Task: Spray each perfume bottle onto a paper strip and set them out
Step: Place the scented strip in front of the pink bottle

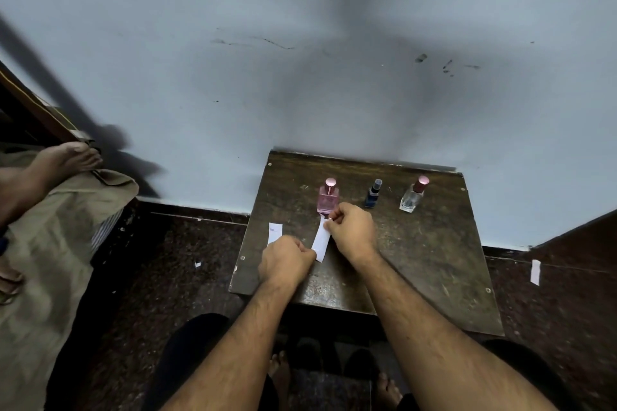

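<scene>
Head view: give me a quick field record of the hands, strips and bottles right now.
left hand: pinches near end of the white paper strip
right hand: pinches its far end
second white strip: flat on the dark wooden table, left of the held one
pink square glass bottle: upright, just behind the right hand
small dark blue bottle: upright, middle of row
clear glass bottle with pink cap: upright, rightmost
floor: another paper strip right of table

hands: left hand point(287, 260) + right hand point(352, 230) pinch paper strip point(321, 240) | pink bottle point(328, 197) behind
</scene>
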The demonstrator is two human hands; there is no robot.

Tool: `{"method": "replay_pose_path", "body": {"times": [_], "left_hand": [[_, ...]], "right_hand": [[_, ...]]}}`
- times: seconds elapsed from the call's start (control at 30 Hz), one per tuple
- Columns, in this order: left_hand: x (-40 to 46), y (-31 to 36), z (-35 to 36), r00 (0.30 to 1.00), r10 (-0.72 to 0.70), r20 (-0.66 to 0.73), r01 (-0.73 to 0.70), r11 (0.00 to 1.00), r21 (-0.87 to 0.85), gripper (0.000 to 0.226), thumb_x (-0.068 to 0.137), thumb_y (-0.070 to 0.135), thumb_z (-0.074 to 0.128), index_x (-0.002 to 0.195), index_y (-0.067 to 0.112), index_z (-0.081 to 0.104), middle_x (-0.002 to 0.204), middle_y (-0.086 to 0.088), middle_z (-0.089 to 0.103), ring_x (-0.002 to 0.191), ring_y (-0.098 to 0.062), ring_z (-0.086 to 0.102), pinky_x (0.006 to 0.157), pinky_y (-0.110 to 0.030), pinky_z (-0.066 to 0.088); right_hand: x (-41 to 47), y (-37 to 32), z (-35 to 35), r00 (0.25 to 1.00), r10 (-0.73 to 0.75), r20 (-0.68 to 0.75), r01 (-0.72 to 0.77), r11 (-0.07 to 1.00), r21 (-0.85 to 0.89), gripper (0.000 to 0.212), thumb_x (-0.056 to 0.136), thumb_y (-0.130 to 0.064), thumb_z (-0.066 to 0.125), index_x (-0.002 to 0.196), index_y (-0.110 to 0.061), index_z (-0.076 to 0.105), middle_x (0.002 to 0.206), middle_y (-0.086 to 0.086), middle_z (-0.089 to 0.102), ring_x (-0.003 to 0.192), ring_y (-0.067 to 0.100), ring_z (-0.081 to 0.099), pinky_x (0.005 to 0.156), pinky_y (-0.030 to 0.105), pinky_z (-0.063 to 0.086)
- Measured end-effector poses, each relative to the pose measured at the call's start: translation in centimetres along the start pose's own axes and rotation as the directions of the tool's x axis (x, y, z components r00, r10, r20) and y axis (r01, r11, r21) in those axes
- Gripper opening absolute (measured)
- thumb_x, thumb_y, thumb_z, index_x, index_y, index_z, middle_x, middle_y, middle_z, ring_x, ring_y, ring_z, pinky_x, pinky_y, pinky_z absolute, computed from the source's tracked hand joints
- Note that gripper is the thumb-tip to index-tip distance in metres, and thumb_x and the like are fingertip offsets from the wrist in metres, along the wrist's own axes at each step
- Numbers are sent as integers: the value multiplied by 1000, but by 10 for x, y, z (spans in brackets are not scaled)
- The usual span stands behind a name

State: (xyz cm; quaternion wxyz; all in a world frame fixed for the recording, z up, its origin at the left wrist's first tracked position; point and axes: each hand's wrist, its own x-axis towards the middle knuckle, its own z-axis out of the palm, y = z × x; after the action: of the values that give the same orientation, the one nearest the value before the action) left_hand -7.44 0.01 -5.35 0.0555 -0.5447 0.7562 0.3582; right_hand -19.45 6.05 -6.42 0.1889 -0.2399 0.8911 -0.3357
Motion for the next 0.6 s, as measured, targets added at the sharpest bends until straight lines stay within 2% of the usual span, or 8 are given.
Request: {"method": "replay_pose_path", "body": {"times": [0.13,0.23,0.3,0.37,0.47,0.6], "left_hand": [[8,-3,-2,999,48,-23,-47,998,51,10,78,34,68,75,27,62,91,9,68,95,-18,62,74,-25,43],[12,-2,-5,990,136,-24,-136,991,5,12,76,26,71,75,28,60,82,13,64,89,-13,60,73,-24,43],[15,3,-8,972,233,-34,-234,971,-47,8,80,20,67,82,28,66,82,11,68,88,-13,63,72,-23,44],[19,9,-9,944,324,-62,-328,942,-66,19,84,16,61,95,26,72,90,9,72,88,-12,64,72,-21,44],[26,13,-10,906,422,-41,-423,906,-2,28,86,16,59,108,27,72,102,5,73,97,-14,65,80,-24,49],[33,16,-9,882,472,20,-470,872,135,29,85,19,63,111,29,71,99,2,72,98,-19,64,79,-31,51]], "right_hand": [[1,2,6,998,-65,-9,64,994,-86,5,81,-13,71,84,-15,69,79,0,70,75,16,63,70,28,50],[1,3,9,995,-102,-10,100,984,-147,9,81,-18,72,88,-17,67,83,-1,70,79,17,64,74,31,52],[0,4,10,992,-124,-20,118,977,-179,11,81,-20,72,88,-18,65,84,-1,70,80,19,64,73,30,51],[0,5,10,990,-141,-27,133,972,-195,13,81,-21,73,89,-18,63,86,0,69,81,19,63,72,30,51],[0,6,11,989,-144,-31,135,972,-190,19,80,-24,75,90,-19,60,87,-1,69,81,20,63,73,34,53],[2,7,10,990,-139,-33,130,972,-196,20,80,-28,76,87,-19,59,86,-1,68,81,19,62,74,35,52]]}}
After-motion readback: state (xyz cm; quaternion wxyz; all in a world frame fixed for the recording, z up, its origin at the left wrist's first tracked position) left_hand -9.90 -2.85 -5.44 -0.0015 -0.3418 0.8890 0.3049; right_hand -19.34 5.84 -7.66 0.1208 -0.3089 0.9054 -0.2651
